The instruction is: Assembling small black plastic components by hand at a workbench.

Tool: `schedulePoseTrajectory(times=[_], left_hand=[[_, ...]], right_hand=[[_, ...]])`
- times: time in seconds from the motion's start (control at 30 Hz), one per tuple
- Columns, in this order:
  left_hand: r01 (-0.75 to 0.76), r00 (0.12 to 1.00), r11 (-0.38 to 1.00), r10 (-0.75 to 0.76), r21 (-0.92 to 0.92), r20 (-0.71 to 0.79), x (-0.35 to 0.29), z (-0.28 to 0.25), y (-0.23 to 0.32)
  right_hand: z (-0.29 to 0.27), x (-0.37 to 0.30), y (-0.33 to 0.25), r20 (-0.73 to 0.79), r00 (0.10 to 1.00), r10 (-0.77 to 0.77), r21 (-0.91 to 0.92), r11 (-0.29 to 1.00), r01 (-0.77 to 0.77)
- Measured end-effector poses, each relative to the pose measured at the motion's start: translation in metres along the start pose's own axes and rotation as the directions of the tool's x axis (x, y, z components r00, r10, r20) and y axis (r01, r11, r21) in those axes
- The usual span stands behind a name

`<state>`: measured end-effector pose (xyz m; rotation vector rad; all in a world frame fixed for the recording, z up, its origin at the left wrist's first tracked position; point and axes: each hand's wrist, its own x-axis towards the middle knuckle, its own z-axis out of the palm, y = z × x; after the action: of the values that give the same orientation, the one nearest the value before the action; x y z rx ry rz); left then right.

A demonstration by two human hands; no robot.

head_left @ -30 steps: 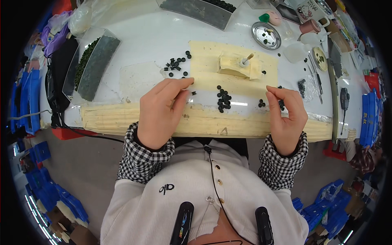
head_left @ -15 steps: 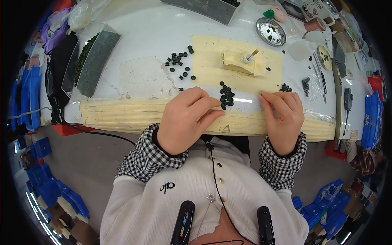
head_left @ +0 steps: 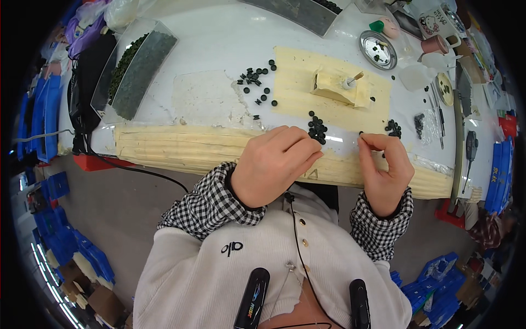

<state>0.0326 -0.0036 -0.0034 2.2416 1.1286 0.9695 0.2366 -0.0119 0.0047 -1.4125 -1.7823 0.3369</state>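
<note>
My left hand (head_left: pixel 276 167) is at the table's front edge, fingers pressed together; whatever they hold, if anything, is hidden. Just beyond its fingertips lies a pile of small black round pieces (head_left: pixel 316 129). To the right, my right hand (head_left: pixel 388 170) pinches a small dark piece (head_left: pixel 361 132) between thumb and forefinger. Another heap of small black pieces (head_left: pixel 393 128) lies just beyond that hand. Farther left, more black pieces (head_left: pixel 255 77) with notched rims are scattered beside a yellow sheet (head_left: pixel 290 71). On this sheet stands a yellow-covered block (head_left: pixel 332 89) with a brush-like stick (head_left: pixel 353 80).
Clear bins with dark small parts stand at the left (head_left: pixel 137 77) and the far edge (head_left: pixel 298 13). A round metal dish (head_left: pixel 378 50), a mug (head_left: pixel 435 45) and slim tools (head_left: pixel 438 112) are at the right. Padded yellow strips (head_left: pixel 175 147) line the front edge.
The view has shifted, so the table things sit farther right. My left hand's fingers have come closer together and nearer the pile; my right hand keeps its pinch.
</note>
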Motion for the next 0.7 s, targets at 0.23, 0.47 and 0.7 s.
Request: schedulePoseTrajectory(times=[0.23,0.47,0.7], left_hand=[[0.278,0.955,0.735,-0.282,-0.619,0.095,-0.003,-0.005,0.005],[0.366,0.872,0.163,-0.403,-0.916,0.277,0.000,-0.013,-0.003],[0.291,0.887,0.125,-0.408,-0.949,0.218,-0.003,-0.012,-0.005]], right_hand=[[0.006,-0.002,-0.012,0.041,0.997,0.072,0.231,0.970,-0.080],[0.014,0.005,-0.024,0.206,0.976,0.073,0.565,0.805,-0.179],[0.021,0.003,-0.029,0.365,0.901,0.236,0.771,0.465,-0.435]])
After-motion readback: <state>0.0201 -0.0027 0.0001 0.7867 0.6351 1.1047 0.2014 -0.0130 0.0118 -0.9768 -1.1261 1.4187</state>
